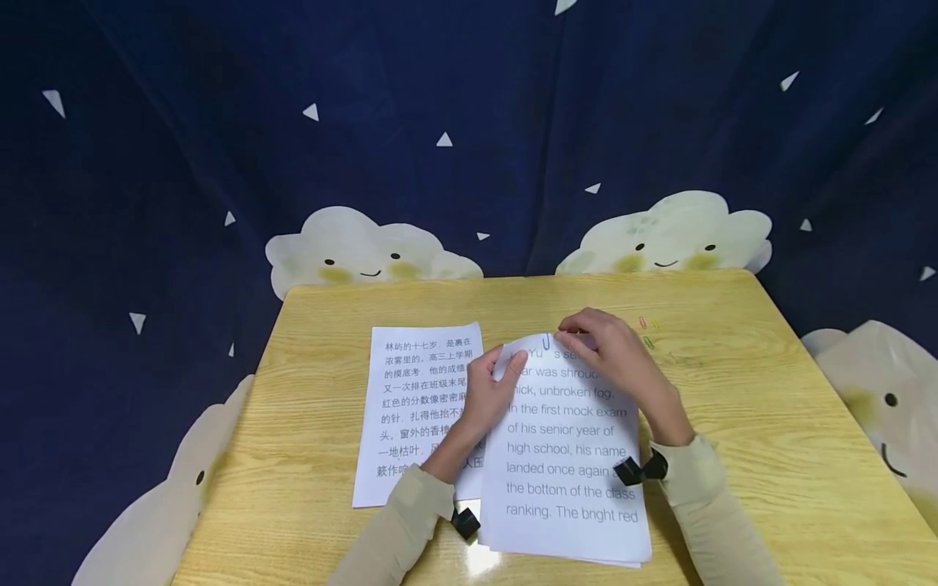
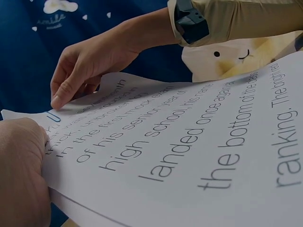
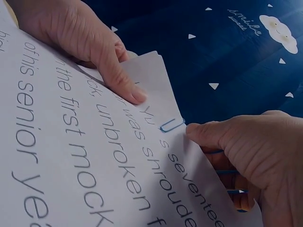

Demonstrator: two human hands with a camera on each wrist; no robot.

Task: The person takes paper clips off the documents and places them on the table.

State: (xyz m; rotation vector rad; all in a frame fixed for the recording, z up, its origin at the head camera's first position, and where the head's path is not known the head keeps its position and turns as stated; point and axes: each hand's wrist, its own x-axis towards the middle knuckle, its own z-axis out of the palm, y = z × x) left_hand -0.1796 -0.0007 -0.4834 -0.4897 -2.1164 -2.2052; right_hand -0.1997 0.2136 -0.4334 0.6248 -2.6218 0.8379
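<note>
A thin stack of paper sheets (image 1: 564, 480) with large English print is lifted at its top end, its lower end near the table front. On the stack's top edge sits a blue paper clip (image 1: 545, 342), whose loop (image 3: 172, 126) shows over the front sheet in the right wrist view. My left hand (image 1: 489, 395) pinches the stack's top left, thumb on the printed face. Right of the clip, my right hand (image 1: 623, 358) pinches the top edge, its thumb tip close beside the clip. Its other fingers are curled behind the paper, partly hidden.
Sheets with Chinese print (image 1: 418, 391) lie to the left, partly under my left hand and forearm. Beyond my right hand are a red paper clip (image 1: 642, 322), a yellow one (image 1: 656, 324) and a green one (image 1: 648, 343) on the wooden table (image 1: 762, 423). A dark blue curtain hangs behind.
</note>
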